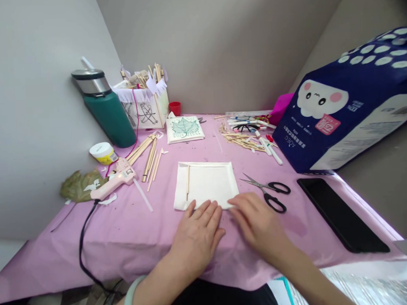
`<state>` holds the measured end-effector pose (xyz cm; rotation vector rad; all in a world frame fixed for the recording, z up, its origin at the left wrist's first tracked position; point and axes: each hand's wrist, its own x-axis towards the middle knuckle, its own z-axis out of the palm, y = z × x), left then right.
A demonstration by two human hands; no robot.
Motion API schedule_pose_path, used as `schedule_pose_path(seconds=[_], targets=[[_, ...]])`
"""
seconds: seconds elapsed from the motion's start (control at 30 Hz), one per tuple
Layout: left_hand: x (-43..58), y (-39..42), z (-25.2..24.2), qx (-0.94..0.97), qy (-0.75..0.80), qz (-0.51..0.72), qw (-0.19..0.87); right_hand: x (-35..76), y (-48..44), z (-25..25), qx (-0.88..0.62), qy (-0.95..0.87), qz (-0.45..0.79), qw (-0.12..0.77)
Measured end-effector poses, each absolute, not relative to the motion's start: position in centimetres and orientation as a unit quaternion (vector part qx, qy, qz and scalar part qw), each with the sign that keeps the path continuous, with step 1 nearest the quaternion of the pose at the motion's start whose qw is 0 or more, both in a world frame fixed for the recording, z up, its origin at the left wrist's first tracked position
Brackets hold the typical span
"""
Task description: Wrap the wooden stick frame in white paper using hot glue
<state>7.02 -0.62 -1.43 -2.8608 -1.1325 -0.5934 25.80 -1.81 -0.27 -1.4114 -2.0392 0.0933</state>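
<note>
A white square canvas (208, 182) lies flat on the pink tablecloth (125, 229), with a thin wooden stick (188, 183) along its left edge. My left hand (197, 237) rests palm down at the canvas's near edge, fingers stretched out and touching it. Beside it, my right hand (258, 222) lies flat too, its fingertips on the canvas's near right corner. Neither hand holds anything.
Black-handled scissors (268, 190) lie right of the canvas, a black phone (341, 213) further right, a blue tissue pack (351, 104) behind. A pink glue gun (113, 183), loose sticks (151, 157), a green flask (107, 107), a leaf drawing (185, 128) and markers (257, 136) sit around.
</note>
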Motion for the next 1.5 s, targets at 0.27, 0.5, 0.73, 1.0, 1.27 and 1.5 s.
schedule_pose_path(seconds=[0.27,0.5,0.73,1.0,1.27,1.5], targets=[[6.2,-0.2,-1.5,-0.918,-0.347,-0.193,-0.009,24.2,-2.6,-1.4,-0.526,-0.804,-0.005,0.276],[3.1,1.1,-0.3,-0.913,-0.324,-0.242,-0.054,24.1,-2.4,-1.1,-0.539,-0.802,-0.033,0.257],[2.9,0.4,-0.8,-0.896,-0.349,-0.273,-0.028,24.0,-2.4,-1.1,-0.543,-0.799,-0.043,0.254],[2.2,1.3,-0.1,-0.902,-0.370,-0.212,-0.072,24.0,-2.2,-1.3,-0.545,-0.798,-0.052,0.252],[6.4,1.4,1.4,-0.879,-0.376,-0.260,-0.134,23.7,-2.3,-0.9,-0.554,-0.796,-0.040,0.239],[8.1,3.3,0.6,-0.855,-0.381,-0.215,-0.278,24.8,-2.4,-0.2,-0.538,-0.794,0.050,0.278]])
